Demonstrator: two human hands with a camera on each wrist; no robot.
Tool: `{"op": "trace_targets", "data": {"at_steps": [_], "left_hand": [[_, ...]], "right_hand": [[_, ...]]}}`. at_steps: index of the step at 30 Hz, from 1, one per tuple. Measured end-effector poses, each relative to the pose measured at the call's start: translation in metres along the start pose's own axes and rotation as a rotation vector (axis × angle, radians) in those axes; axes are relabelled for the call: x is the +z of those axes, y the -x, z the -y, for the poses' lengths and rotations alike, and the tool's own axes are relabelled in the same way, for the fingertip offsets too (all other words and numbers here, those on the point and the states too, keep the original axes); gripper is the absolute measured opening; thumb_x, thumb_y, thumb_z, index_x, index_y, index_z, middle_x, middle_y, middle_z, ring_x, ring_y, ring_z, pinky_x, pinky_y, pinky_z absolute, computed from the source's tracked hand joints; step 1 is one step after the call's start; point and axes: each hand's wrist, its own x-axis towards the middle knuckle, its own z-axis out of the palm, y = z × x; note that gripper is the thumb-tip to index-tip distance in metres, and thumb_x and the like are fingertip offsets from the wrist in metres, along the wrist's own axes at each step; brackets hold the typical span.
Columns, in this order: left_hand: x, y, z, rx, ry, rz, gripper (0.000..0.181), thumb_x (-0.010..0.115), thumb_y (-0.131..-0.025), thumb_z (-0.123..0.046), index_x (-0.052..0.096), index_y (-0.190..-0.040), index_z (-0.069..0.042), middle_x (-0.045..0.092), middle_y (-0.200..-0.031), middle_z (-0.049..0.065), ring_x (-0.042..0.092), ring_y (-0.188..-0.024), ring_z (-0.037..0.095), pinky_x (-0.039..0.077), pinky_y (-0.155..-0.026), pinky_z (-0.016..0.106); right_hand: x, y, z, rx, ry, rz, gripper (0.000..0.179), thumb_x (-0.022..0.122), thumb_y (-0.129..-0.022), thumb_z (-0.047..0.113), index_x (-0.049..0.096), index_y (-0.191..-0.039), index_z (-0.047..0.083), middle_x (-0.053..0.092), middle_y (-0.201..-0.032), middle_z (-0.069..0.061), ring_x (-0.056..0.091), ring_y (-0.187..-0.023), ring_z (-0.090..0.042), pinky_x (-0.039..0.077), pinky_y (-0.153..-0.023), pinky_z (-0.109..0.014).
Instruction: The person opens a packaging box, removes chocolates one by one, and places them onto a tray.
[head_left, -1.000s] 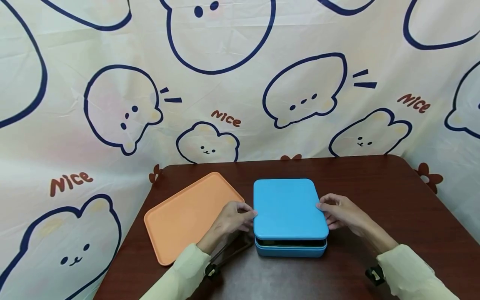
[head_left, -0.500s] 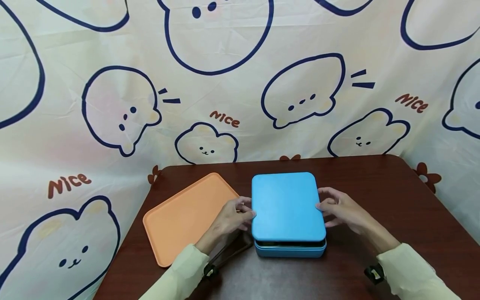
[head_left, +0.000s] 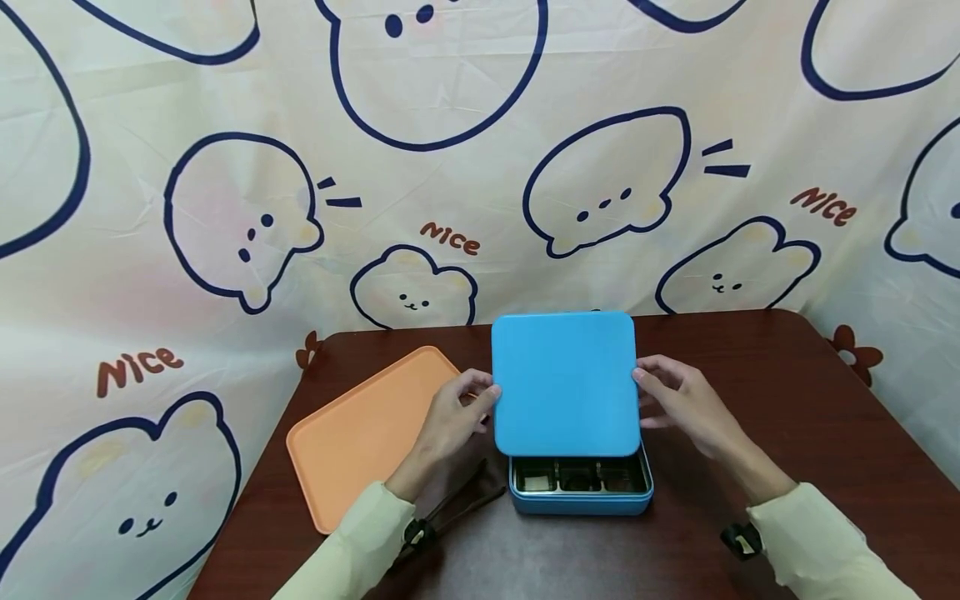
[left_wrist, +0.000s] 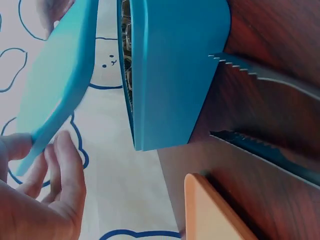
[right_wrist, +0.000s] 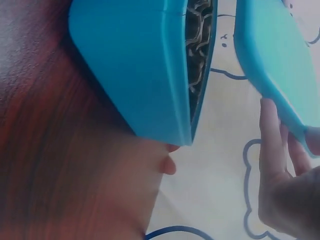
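Observation:
A blue lid (head_left: 566, 385) hangs raised and tilted over a blue box (head_left: 581, 503). My left hand (head_left: 452, 414) pinches the lid's left edge between thumb and fingers, while my right hand (head_left: 684, 406) grips its right edge the same way. Both wrist views show a gap between the lid (left_wrist: 60, 75) and the box (right_wrist: 135, 70). Through the box's uncovered front part, dark compartments are visible, one with a pale item inside. Under the lid, the rear of the box is hidden.
An orange tray (head_left: 375, 433) lies at the left of the brown table (head_left: 750, 358). Metal tongs with toothed tips (left_wrist: 260, 75) rest between the tray and the box, beneath my left forearm. A printed curtain (head_left: 480, 192) hangs behind the table.
Both hands have raised the lid off the box and moved it away toward the back. The front compartments have come into view. The tray and the box have stayed in place.

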Motion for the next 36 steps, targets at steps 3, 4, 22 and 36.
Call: {"op": "trace_targets", "data": {"at_steps": [3,4,22,36], "left_hand": [[-0.001,-0.002,0.0,0.037,0.014,-0.034,0.023,0.064,-0.099,-0.023,0.067,-0.114,-0.005,0.064,-0.095,0.012,0.06,-0.075,0.02,0.058,-0.068,0.049],[-0.001,-0.004,0.004,0.047,0.02,-0.043,0.023,0.065,-0.099,-0.024,0.068,-0.113,-0.006,0.065,-0.095,0.011,0.062,-0.075,0.022,0.059,-0.067,0.049],[-0.002,-0.005,-0.004,0.134,0.084,-0.115,0.023,0.073,-0.091,-0.013,0.071,-0.113,-0.007,0.075,-0.097,0.014,0.075,-0.08,0.021,0.06,-0.068,0.039],[-0.002,-0.012,0.0,0.091,0.137,-0.155,0.026,0.065,-0.098,-0.015,0.069,-0.121,-0.006,0.073,-0.105,0.016,0.073,-0.081,0.019,0.06,-0.064,0.042]], "right_hand": [[0.002,0.001,0.004,-0.038,0.003,-0.037,0.054,0.053,-0.103,0.04,0.051,-0.137,-0.002,0.055,-0.124,-0.024,0.067,-0.096,-0.012,0.059,-0.074,-0.044],[0.003,0.001,0.005,-0.049,0.002,-0.048,0.054,0.054,-0.103,0.039,0.051,-0.137,-0.002,0.054,-0.125,-0.024,0.067,-0.097,-0.01,0.059,-0.075,-0.044],[-0.002,0.004,0.013,-0.228,-0.023,-0.123,0.046,0.052,-0.105,0.03,0.056,-0.137,-0.002,0.067,-0.122,-0.006,0.071,-0.095,-0.01,0.058,-0.078,-0.027],[0.001,-0.007,0.009,-0.083,-0.028,-0.085,0.055,0.061,-0.1,0.035,0.049,-0.141,0.001,0.065,-0.127,-0.021,0.071,-0.096,-0.006,0.058,-0.079,-0.029]]}}
